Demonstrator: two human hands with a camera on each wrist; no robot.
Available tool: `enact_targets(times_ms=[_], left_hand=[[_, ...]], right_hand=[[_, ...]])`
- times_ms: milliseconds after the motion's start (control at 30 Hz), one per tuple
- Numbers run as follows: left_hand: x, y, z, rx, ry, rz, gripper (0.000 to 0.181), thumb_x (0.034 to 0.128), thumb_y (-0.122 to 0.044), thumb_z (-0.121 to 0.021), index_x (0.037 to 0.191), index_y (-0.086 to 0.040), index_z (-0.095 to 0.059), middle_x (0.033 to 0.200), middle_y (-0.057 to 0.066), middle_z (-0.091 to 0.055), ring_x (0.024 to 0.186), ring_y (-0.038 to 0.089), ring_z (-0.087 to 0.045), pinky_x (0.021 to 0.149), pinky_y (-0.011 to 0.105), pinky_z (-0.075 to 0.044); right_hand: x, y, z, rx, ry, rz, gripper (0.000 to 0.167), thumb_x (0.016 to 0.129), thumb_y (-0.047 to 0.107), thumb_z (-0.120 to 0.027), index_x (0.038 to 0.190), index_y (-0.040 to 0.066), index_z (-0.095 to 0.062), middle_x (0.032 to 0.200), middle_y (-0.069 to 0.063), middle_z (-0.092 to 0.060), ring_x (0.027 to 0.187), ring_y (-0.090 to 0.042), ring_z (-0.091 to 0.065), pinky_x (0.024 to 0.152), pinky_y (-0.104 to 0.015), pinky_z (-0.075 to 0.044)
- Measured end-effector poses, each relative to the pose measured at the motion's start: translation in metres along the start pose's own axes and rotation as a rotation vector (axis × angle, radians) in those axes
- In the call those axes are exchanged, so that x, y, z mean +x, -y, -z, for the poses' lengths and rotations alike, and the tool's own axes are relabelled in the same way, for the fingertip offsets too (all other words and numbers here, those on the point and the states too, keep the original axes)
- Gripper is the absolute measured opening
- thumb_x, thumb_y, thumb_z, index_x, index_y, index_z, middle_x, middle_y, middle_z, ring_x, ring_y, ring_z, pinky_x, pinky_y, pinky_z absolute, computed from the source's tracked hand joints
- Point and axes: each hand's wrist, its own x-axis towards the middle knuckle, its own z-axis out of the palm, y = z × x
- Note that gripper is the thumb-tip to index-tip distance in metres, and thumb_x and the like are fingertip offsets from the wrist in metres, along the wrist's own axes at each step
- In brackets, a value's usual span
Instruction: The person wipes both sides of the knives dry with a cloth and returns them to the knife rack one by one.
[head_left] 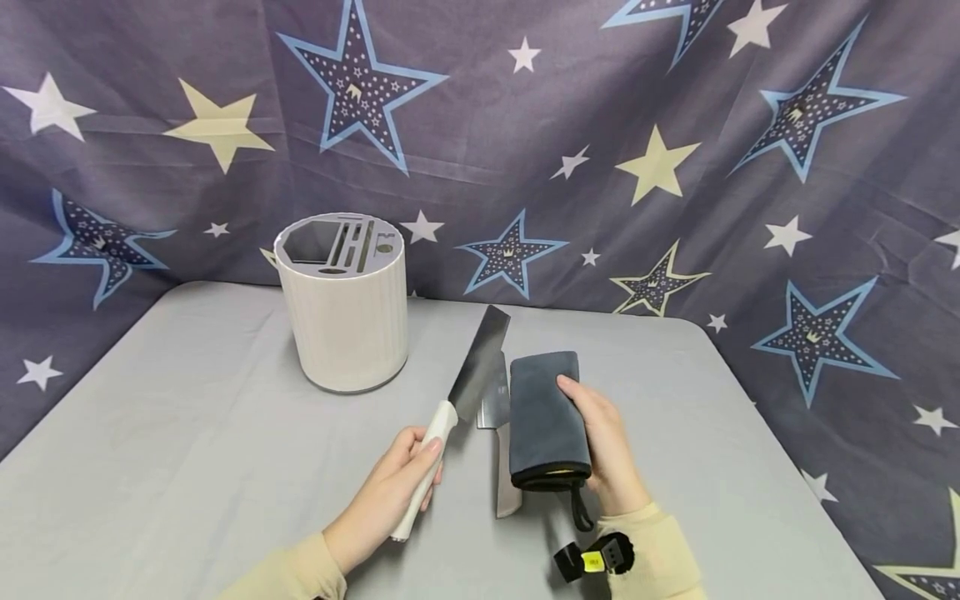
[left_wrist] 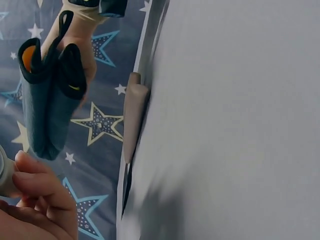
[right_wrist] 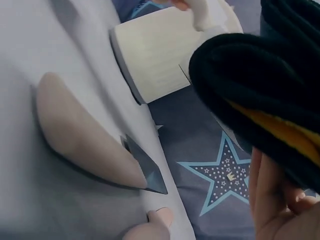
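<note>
My left hand (head_left: 390, 492) grips the white handle of a broad-bladed kitchen knife (head_left: 477, 362), its blade tilted up and away over the table. In my right hand (head_left: 609, 450) is a folded grey-blue cloth (head_left: 547, 417) with black edging and a hanging loop; a yellow-orange inside shows between the folds in the right wrist view. Between the two hands, a second knife (head_left: 507, 479) with a beige handle lies on the table, its blade partly hidden by the raised knife and the cloth. In the left wrist view only the end of the white handle (left_wrist: 6, 175) shows.
A white ribbed knife holder (head_left: 345, 333) with a slotted grey top stands at the back left of the grey-covered table (head_left: 187, 433). Part of another beige object (right_wrist: 150, 231) shows low in the right wrist view. A star-patterned curtain (head_left: 465, 175) hangs behind.
</note>
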Motion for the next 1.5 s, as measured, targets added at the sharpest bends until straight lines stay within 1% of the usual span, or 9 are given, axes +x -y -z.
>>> enact_targets(times_ms=[167, 367, 567, 733, 967, 1100, 1233, 1367, 1500], left_hand=[[0.002, -0.003, -0.005, -0.018, -0.043, 0.011, 0.033, 0.1052, -0.024, -0.045, 0.122, 0.004, -0.041, 0.083, 0.006, -0.051, 0.058, 0.009, -0.047, 0.055, 0.021, -0.042], [0.005, -0.003, -0.011, -0.054, -0.090, -0.024, 0.028, 0.1045, -0.021, -0.046, 0.121, 0.001, -0.042, 0.085, 0.004, -0.051, 0.057, 0.010, -0.046, 0.054, 0.022, -0.040], [0.010, -0.004, -0.017, -0.071, -0.123, -0.050, 0.027, 0.1045, -0.020, -0.047, 0.121, 0.002, -0.041, 0.085, 0.005, -0.051, 0.057, 0.010, -0.046, 0.055, 0.022, -0.039], [0.014, -0.006, -0.022, -0.067, -0.132, -0.071, 0.028, 0.1049, -0.019, -0.046, 0.121, 0.003, -0.039, 0.086, 0.005, -0.050, 0.059, 0.008, -0.045, 0.056, 0.021, -0.041], [0.017, -0.005, -0.028, 0.013, -0.177, -0.095, 0.031, 0.1047, -0.022, -0.047, 0.122, 0.004, -0.040, 0.090, 0.009, -0.054, 0.067, 0.012, -0.047, 0.060, 0.023, -0.041], [0.019, -0.003, -0.031, 0.056, -0.209, -0.093, 0.035, 0.1041, -0.024, -0.048, 0.124, 0.003, -0.041, 0.101, 0.012, -0.057, 0.079, 0.016, -0.051, 0.066, 0.025, -0.044], [0.020, -0.002, -0.034, 0.069, -0.229, -0.094, 0.037, 0.1037, -0.026, -0.049, 0.125, 0.003, -0.041, 0.108, 0.015, -0.056, 0.083, 0.016, -0.051, 0.071, 0.026, -0.045], [0.021, -0.001, -0.037, 0.062, -0.236, -0.099, 0.037, 0.1034, -0.026, -0.050, 0.124, 0.003, -0.040, 0.107, 0.015, -0.053, 0.084, 0.014, -0.051, 0.074, 0.025, -0.044], [0.022, 0.000, -0.039, 0.081, -0.246, -0.076, 0.037, 0.1032, -0.027, -0.051, 0.124, 0.001, -0.041, 0.100, 0.015, -0.057, 0.079, 0.015, -0.053, 0.071, 0.026, -0.046]], right_hand=[[0.000, -0.005, -0.011, -0.104, -0.059, 0.040, 0.032, 0.093, 0.035, -0.067, 0.099, 0.004, -0.061, 0.075, -0.004, -0.064, 0.058, -0.018, -0.065, 0.057, -0.038, -0.057], [-0.003, -0.006, -0.023, -0.194, -0.104, 0.076, 0.032, 0.090, 0.034, -0.072, 0.089, 0.004, -0.059, 0.076, -0.004, -0.061, 0.058, -0.019, -0.063, 0.055, -0.037, -0.055], [-0.004, -0.008, -0.033, -0.264, -0.124, 0.104, 0.030, 0.089, 0.029, -0.072, 0.093, 0.002, -0.061, 0.082, -0.005, -0.060, 0.062, -0.020, -0.064, 0.058, -0.037, -0.056], [-0.005, -0.012, -0.040, -0.353, -0.142, 0.132, 0.032, 0.087, 0.031, -0.074, 0.094, 0.003, -0.063, 0.086, -0.009, -0.062, 0.064, -0.019, -0.065, 0.060, -0.035, -0.055], [-0.006, -0.016, -0.046, -0.439, -0.141, 0.174, 0.035, 0.085, 0.036, -0.076, 0.096, 0.005, -0.065, 0.088, -0.012, -0.065, 0.064, -0.018, -0.063, 0.059, -0.034, -0.055], [-0.007, -0.017, -0.050, -0.460, -0.142, 0.190, 0.037, 0.085, 0.037, -0.076, 0.097, 0.005, -0.065, 0.089, -0.012, -0.065, 0.064, -0.017, -0.062, 0.059, -0.033, -0.054], [-0.008, -0.018, -0.054, -0.459, -0.137, 0.198, 0.038, 0.085, 0.038, -0.076, 0.099, 0.004, -0.064, 0.091, -0.012, -0.064, 0.065, -0.016, -0.062, 0.059, -0.032, -0.054], [-0.009, -0.019, -0.058, -0.457, -0.146, 0.211, 0.037, 0.085, 0.036, -0.076, 0.101, 0.005, -0.064, 0.093, -0.012, -0.064, 0.066, -0.015, -0.061, 0.060, -0.031, -0.054], [-0.010, -0.021, -0.061, -0.460, -0.153, 0.236, 0.037, 0.085, 0.037, -0.075, 0.101, 0.005, -0.064, 0.096, -0.012, -0.064, 0.067, -0.015, -0.060, 0.061, -0.030, -0.053]])
